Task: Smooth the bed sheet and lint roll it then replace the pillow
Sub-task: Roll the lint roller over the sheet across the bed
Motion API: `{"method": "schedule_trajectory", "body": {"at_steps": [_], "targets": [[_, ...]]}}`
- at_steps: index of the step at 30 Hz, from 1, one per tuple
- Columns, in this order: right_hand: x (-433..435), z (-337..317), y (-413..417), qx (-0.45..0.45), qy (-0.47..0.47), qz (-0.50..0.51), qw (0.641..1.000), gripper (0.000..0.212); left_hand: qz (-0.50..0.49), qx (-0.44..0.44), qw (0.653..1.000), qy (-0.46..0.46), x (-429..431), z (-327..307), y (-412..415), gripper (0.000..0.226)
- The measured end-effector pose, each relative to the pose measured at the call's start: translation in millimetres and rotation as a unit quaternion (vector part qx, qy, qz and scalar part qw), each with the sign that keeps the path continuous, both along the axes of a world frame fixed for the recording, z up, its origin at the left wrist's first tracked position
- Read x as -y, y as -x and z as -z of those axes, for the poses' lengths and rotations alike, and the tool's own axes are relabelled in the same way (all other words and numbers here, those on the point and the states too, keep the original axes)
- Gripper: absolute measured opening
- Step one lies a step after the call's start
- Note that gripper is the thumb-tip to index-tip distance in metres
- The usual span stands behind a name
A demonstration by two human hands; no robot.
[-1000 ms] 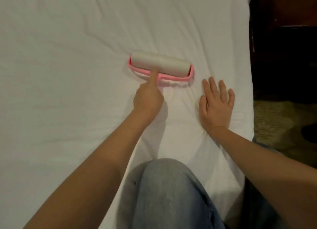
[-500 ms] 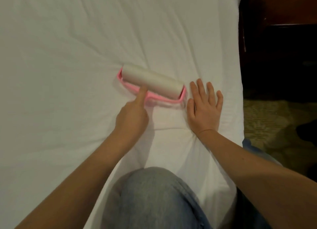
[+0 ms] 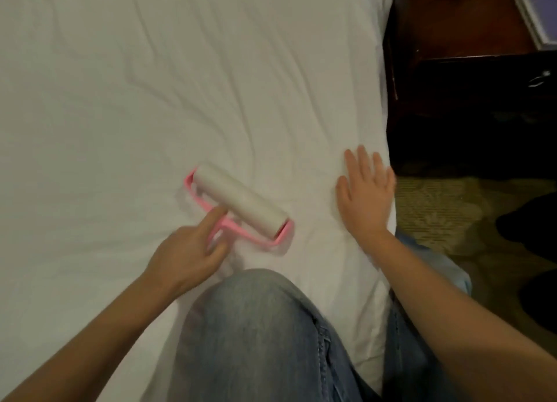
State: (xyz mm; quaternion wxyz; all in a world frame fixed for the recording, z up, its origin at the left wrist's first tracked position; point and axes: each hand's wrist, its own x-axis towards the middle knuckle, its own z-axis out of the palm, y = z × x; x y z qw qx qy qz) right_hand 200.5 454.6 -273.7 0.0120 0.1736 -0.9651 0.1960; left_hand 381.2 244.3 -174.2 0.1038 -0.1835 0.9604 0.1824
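We are lint rolling: our left hand (image 3: 187,257) clamps its grip on the lint roller (image 3: 241,202), while our right hand (image 3: 366,196) lies flat, fingers straight, by the right edge of the bed sheet (image 3: 120,100). Next, we roll onward (creases lie ahead).

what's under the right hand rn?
Only the white bed sheet, near its right edge; the right hand lies flat on it. The patch beneath the palm is covered, so it can't be checked. The lint roller sits apart, to its left.
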Motion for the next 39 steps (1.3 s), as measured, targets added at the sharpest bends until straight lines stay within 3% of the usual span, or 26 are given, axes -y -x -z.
{"method": "schedule_trajectory", "body": {"at_steps": [2, 5, 7, 11, 15, 22, 25, 33, 37, 39], "targets": [[-26, 7, -5, 0.068, -0.01, 0.046, 0.997, 0.058, -0.006, -0.027, 0.999, 0.024, -14, 5, 44, 0.046], [-33, 6, -8, 0.096, 0.03, 0.036, 0.994, 0.064, -0.006, -0.053, 0.998, 0.02, -36, 15, 122, 0.04], [-31, 5, -7, 0.115, 0.049, 0.047, 0.991, 0.056, -0.009, -0.061, 0.998, -0.008, -50, 20, 154, 0.04], [-31, 6, -5, 0.132, 0.07, 0.056, 0.987, 0.053, 0.03, -0.038, 0.999, 0.02, -46, 14, 104, 0.032], [-28, 10, -4, 0.133, 0.065, 0.061, 0.987, 0.054, 0.052, 0.058, 0.993, 0.086, -39, -5, 33, 0.041], [-28, 12, -5, 0.13, 0.077, 0.071, 0.986, 0.057, 0.041, -0.049, 0.997, 0.042, -57, 22, 165, 0.039], [-28, 13, -4, 0.12, 0.076, 0.069, 0.987, 0.058, 0.049, -0.056, 0.997, 0.018, -73, 22, 189, 0.04], [-29, 14, -5, 0.16, 0.125, 0.107, 0.973, 0.055, 0.095, 0.126, 0.981, 0.115, -71, -17, 60, 0.035], [-30, 15, -3, 0.163, 0.153, 0.105, 0.969, 0.057, 0.084, 0.052, 0.988, 0.122, -77, 1, 122, 0.038], [-31, 15, -2, 0.165, 0.158, 0.109, 0.968, 0.058, 0.072, 0.002, 0.995, 0.074, -70, 16, 168, 0.041]]}}
